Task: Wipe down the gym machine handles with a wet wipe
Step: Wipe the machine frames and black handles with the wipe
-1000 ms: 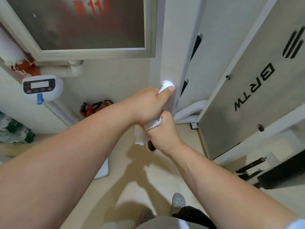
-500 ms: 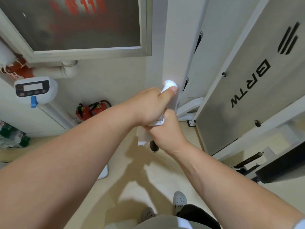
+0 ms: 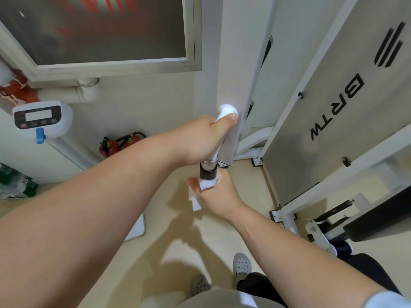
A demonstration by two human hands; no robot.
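lower now than half a second ago, the right hand [image 3: 219, 194] grips the wipe [image 3: 208, 184] round the black end of the handle [image 3: 208, 172]. left hand [image 3: 200, 138] clenches the handle higher up. sliding further, the wipe could slip off the tip.

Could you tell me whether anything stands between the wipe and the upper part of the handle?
Yes: the left hand grips the handle above the black collar, covering that stretch; the right hand holds the wipe below it.

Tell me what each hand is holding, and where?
The left hand grips the handle near its white top end. The right hand holds the wet wipe round the handle's black lower part.
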